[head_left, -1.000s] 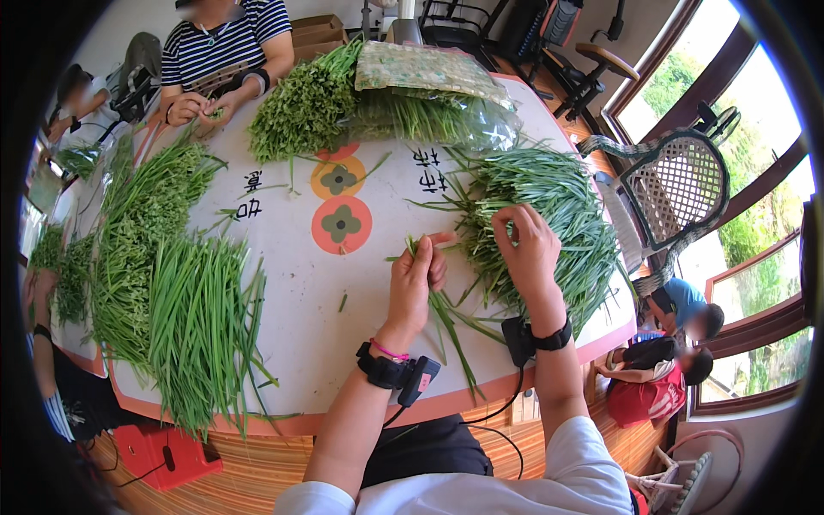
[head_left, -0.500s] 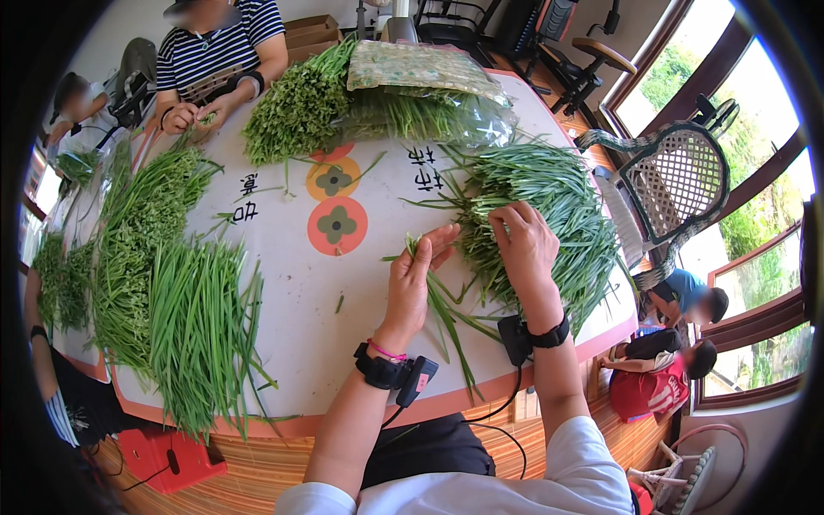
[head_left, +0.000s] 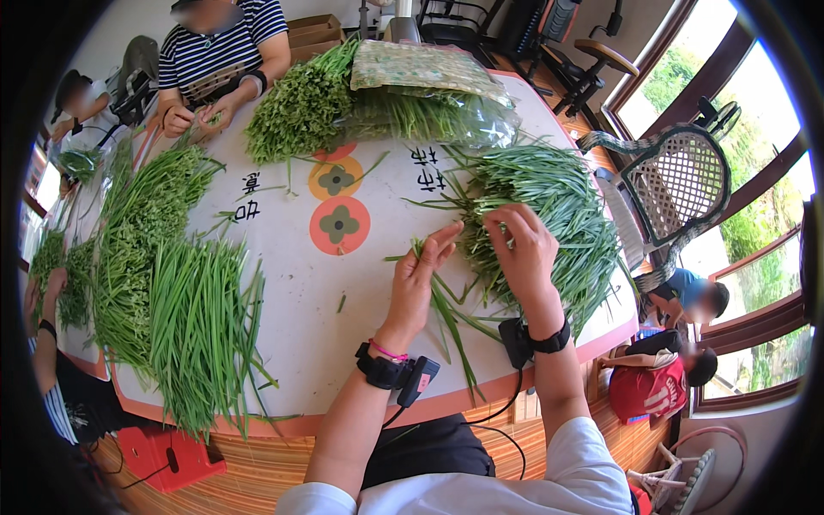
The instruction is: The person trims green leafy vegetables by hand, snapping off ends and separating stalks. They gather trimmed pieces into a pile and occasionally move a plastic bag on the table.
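Observation:
My left hand [head_left: 425, 262] is closed on a few green leafy stems [head_left: 446, 319] whose long leaves droop toward the table's near edge. My right hand [head_left: 519, 240] is pinched just to the right of it, over the large pile of long narrow greens [head_left: 549, 184]; what its fingertips hold, if anything, is too small to make out. Black devices with cables are strapped to both wrists.
Across the white table [head_left: 292, 326], a person in stripes [head_left: 219, 47] handles greens. More bundles lie at the left [head_left: 193, 335] and far side [head_left: 292, 112], beside a bag of greens [head_left: 429, 120]. Others sit at left; two people [head_left: 644, 386] are low at right, near chairs.
My left hand's fingers have shifted slightly upward and my right hand's pinch has moved a little left. The stems stay in my left hand.

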A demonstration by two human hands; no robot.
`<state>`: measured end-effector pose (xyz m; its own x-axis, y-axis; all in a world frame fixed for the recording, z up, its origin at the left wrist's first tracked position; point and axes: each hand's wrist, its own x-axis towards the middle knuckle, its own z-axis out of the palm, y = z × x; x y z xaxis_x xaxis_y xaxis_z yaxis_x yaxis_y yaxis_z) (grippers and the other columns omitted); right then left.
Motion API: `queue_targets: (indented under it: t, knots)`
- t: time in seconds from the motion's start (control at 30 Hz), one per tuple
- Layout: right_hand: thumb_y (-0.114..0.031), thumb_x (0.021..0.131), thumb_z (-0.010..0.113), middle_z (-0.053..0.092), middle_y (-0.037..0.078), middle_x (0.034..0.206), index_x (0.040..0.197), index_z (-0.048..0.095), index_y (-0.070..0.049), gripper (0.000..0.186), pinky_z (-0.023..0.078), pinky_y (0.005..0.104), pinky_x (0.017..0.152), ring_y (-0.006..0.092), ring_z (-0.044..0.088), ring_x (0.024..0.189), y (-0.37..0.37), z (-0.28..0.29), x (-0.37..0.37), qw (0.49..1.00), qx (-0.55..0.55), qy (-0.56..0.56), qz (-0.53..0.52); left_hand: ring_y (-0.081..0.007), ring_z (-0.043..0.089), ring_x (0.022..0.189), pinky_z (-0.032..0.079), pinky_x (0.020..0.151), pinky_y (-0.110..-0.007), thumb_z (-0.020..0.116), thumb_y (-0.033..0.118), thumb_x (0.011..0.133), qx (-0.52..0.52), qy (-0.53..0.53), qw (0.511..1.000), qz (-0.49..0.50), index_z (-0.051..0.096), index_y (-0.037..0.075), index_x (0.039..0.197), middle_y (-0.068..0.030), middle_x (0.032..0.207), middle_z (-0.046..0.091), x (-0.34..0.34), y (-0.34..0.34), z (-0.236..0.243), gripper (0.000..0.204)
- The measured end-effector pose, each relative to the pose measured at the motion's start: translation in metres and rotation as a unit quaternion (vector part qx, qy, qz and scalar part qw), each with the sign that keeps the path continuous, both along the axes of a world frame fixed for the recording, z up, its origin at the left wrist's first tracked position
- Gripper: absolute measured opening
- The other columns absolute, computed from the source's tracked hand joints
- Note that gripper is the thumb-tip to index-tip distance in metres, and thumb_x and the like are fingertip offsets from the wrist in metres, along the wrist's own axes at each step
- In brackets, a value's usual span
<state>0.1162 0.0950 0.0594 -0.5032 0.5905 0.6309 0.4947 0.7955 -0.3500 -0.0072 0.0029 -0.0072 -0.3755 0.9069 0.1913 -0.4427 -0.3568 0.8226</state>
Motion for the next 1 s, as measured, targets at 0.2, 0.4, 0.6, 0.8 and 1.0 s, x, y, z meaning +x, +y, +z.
queue_targets:
  t: [0.2, 0.4, 0.6, 0.8, 1.0]
  knots:
    - [-0.008, 0.073, 0.072, 0.065, 0.001, 0.079, 0.085, 0.068, -0.010, 0.012, 0.046, 0.0258, 0.048, 0.0145, 0.059, 0.051, -0.021, -0.005, -0.008, 0.986, -0.067, 0.043, 0.148, -0.0075, 0.051, 0.080, 0.047, 0.078, -0.026, 0.043, 0.033, 0.101, -0.051, 0.073, 0.996, -0.022, 0.060, -0.002, 0.108, -0.0001, 0.084, 0.056, 0.003, -0.005, 0.003, 0.040]
    - [-0.011, 0.078, 0.068, 0.065, 0.002, 0.088, 0.090, 0.068, -0.011, 0.013, 0.049, 0.0309, 0.059, 0.0188, 0.061, 0.068, 0.002, -0.006, 0.001, 0.999, -0.044, -0.024, 0.003, -0.0025, 0.033, 0.056, 0.023, 0.048, -0.019, 0.049, 0.032, 0.099, -0.111, -0.044, 0.989, -0.087, 0.059, 0.004, 0.088, 0.0079, 0.064, 0.037, 0.003, -0.008, 0.000, 0.033]
    - [-0.007, 0.078, 0.064, 0.063, 0.005, 0.094, 0.094, 0.067, -0.009, 0.016, 0.045, 0.0374, 0.080, 0.0266, 0.055, 0.088, 0.036, -0.027, 0.014, 0.993, 0.040, -0.108, -0.027, -0.0011, 0.024, 0.051, 0.018, 0.045, -0.019, 0.054, 0.035, 0.096, -0.127, -0.024, 0.992, -0.010, 0.063, 0.001, 0.093, 0.0101, 0.058, 0.029, 0.003, -0.008, 0.009, 0.035]
    - [-0.007, 0.072, 0.070, 0.059, 0.005, 0.088, 0.093, 0.068, -0.010, 0.021, 0.045, 0.0373, 0.079, 0.0263, 0.054, 0.086, 0.034, -0.026, 0.015, 0.989, 0.046, -0.126, -0.061, -0.0007, 0.023, 0.050, 0.017, 0.044, -0.018, 0.050, 0.037, 0.097, -0.110, -0.089, 0.989, -0.041, 0.062, 0.000, 0.098, 0.0096, 0.060, 0.027, -0.002, -0.009, 0.007, 0.039]
    - [-0.011, 0.074, 0.070, 0.057, 0.004, 0.089, 0.085, 0.064, -0.009, 0.012, 0.044, 0.0368, 0.078, 0.0250, 0.053, 0.089, 0.032, -0.028, 0.013, 0.983, 0.071, -0.142, -0.087, -0.0007, 0.024, 0.051, 0.017, 0.044, -0.018, 0.050, 0.038, 0.097, -0.112, -0.084, 0.989, -0.043, 0.063, 0.001, 0.098, 0.0097, 0.060, 0.027, -0.002, -0.009, 0.003, 0.039]
